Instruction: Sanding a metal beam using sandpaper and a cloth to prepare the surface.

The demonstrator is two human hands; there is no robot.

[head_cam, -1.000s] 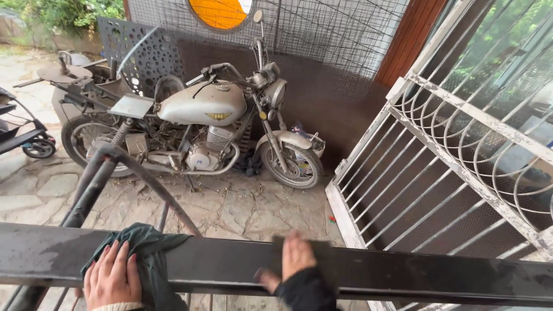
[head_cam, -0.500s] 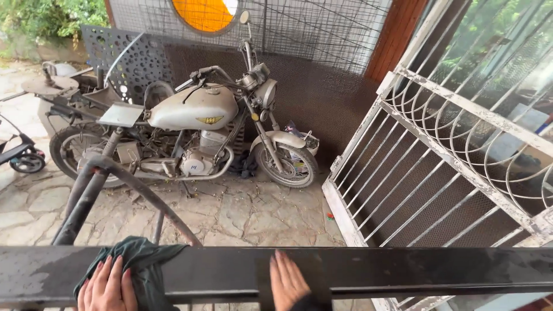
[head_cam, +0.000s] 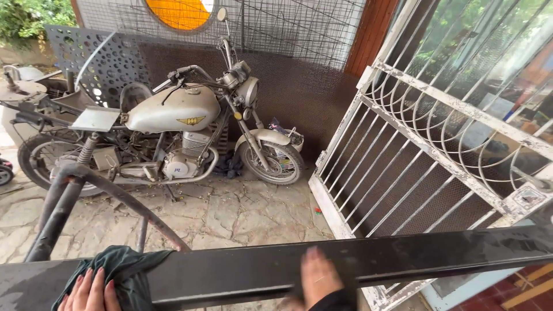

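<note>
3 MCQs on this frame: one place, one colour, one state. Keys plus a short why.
1. Where does the cloth lie?
A. On the stone floor
B. Draped over the black rail, under the left hand
C. On the motorcycle seat

2. What colour is the motorcycle's fuel tank?
A. Pale cream
B. Bright red
C. Dark blue

3. What is the right hand doing?
A. Holding a wrench
B. Gripping the white gate
C. Resting flat on the rail, holding nothing

Answers:
1 B: the dark green cloth sits on the rail beneath the left hand's fingers.
2 A: the tank is pale cream with a yellow emblem.
3 C: the palm lies on the rail top with no tool in it.
</note>
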